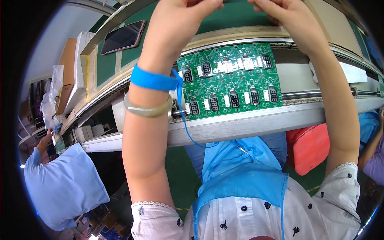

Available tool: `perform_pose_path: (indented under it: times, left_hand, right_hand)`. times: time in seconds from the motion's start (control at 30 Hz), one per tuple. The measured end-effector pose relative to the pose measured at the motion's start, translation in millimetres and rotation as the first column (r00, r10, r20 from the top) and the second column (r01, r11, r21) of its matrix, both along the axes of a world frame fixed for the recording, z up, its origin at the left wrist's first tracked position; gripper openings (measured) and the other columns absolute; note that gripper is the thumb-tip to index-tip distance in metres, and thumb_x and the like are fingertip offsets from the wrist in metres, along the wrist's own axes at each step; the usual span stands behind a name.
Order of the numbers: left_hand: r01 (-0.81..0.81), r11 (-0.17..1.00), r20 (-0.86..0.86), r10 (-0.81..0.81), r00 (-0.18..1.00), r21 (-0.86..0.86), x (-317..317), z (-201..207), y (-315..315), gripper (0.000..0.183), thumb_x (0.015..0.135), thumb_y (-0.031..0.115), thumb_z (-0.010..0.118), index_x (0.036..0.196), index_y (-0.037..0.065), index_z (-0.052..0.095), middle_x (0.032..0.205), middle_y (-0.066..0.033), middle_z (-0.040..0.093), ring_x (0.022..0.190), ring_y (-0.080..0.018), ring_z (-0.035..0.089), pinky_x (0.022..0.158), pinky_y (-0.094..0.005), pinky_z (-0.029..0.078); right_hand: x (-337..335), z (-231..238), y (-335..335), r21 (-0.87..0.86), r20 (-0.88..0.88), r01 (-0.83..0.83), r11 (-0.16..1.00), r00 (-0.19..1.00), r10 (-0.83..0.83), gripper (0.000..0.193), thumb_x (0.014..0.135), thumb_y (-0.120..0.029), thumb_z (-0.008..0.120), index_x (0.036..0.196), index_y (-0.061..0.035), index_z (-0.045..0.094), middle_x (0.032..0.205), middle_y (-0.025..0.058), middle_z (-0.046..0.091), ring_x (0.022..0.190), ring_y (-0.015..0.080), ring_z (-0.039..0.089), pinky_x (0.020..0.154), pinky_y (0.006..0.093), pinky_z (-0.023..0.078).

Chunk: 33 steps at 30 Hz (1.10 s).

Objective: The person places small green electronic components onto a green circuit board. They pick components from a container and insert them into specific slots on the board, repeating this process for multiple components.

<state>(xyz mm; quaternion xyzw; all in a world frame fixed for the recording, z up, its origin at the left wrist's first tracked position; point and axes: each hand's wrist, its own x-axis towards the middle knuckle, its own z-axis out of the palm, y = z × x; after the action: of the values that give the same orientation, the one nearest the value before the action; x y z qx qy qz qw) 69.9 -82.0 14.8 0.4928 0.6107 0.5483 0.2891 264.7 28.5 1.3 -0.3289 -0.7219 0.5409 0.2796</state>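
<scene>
At the top edge of the head view, both hands are partly cut off. My left hand [186, 12] has its thumb and finger pressed together; what sits in them, if anything, is out of sight. A short gap to its right, my right hand [286, 14] is closed in a similar pinch, its contents also not visible. Below and between my forearms lies a green circuit board panel [232, 80] with several black digit displays and white connectors, resting across the rails. A blue wrist strap [154, 79] with a thin cord and a pale bangle [147, 107] circle my left arm.
A metal conveyor rail [248, 125] runs along the near side of the panel. On the green bench top at left lies a phone [123, 37]. A person in a light blue top [64, 188] is at left, another in purple [374, 162] at right. A red seat [308, 148] stands below the rail.
</scene>
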Motion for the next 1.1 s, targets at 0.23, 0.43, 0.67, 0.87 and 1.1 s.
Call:
perform_pose_path:
  times: [0.23, 0.43, 0.67, 0.87, 1.1]
  left_hand:
    - [0.302, 0.952, 0.193, -0.287, 0.938, -0.053, -12, -19, -31, 0.022, 0.098, 0.011, 0.070, 0.115, -0.001, 0.072, 0.103, -0.0104, 0.076, 0.098, -0.0161, 0.071, 0.092, -0.0263, 0.054]
    - [0.391, 0.918, 0.301, -0.354, 0.885, -0.070, -9, -21, -38, 0.023, 0.101, 0.019, 0.068, 0.120, 0.006, 0.069, 0.107, -0.0071, 0.076, 0.097, -0.0094, 0.065, 0.089, -0.0239, 0.050]
    - [0.367, 0.928, 0.258, -0.340, 0.904, -0.061, -7, -24, -41, 0.022, 0.100, 0.018, 0.069, 0.118, 0.005, 0.070, 0.106, -0.0039, 0.074, 0.096, -0.0075, 0.063, 0.087, -0.0223, 0.049]
    - [0.359, 0.928, 0.267, -0.322, 0.908, -0.101, -10, -23, -42, 0.021, 0.098, 0.016, 0.071, 0.117, 0.005, 0.071, 0.104, -0.0024, 0.073, 0.096, -0.0074, 0.063, 0.086, -0.0213, 0.048]
    - [0.343, 0.932, 0.263, -0.305, 0.915, -0.114, -8, -22, -43, 0.023, 0.097, 0.014, 0.071, 0.118, 0.004, 0.072, 0.105, -0.0046, 0.074, 0.099, -0.0092, 0.067, 0.088, -0.0227, 0.050]
  right_hand:
    - [30, -7, -22, -0.071, -0.018, -0.076, 0.995, 0.997, 0.075, 0.025, 0.099, -0.025, 0.070, 0.116, -0.0056, 0.074, 0.104, 0.0020, 0.071, 0.098, 0.0112, 0.065, 0.093, 0.0263, 0.050]
    - [36, -18, -27, 0.001, -0.054, -0.128, 0.992, 0.990, 0.128, 0.026, 0.100, -0.021, 0.069, 0.119, -0.0042, 0.073, 0.111, 0.0038, 0.073, 0.107, 0.0118, 0.066, 0.098, 0.0269, 0.049]
    - [38, -20, -30, -0.015, -0.101, -0.106, 0.994, 0.989, 0.104, 0.021, 0.099, -0.012, 0.068, 0.117, -0.0021, 0.072, 0.110, 0.0049, 0.073, 0.107, 0.0129, 0.067, 0.097, 0.0277, 0.051]
    - [38, -24, -33, 0.029, -0.088, -0.096, 0.995, 0.991, 0.098, 0.019, 0.098, -0.006, 0.069, 0.115, 0.0004, 0.071, 0.108, 0.0047, 0.072, 0.104, 0.0117, 0.067, 0.095, 0.0255, 0.051]
    - [40, -22, -37, 0.101, -0.055, -0.100, 0.990, 0.993, 0.105, 0.018, 0.097, -0.005, 0.069, 0.115, 0.0006, 0.071, 0.107, 0.0040, 0.072, 0.101, 0.0106, 0.066, 0.091, 0.0246, 0.052]
